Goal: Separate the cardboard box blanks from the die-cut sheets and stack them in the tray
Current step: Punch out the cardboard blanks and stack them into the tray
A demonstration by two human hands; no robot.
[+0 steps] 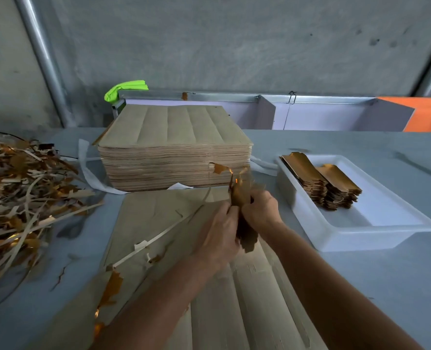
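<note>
Die-cut sheets [174, 147] on grey table [360, 286]

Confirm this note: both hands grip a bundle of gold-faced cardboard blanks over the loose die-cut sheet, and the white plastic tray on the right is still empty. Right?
Not quite. The head view shows the white plastic tray already holding two stacks of gold-faced blanks. The rest stands: left hand and right hand grip the bundle over the loose die-cut sheet.
</note>
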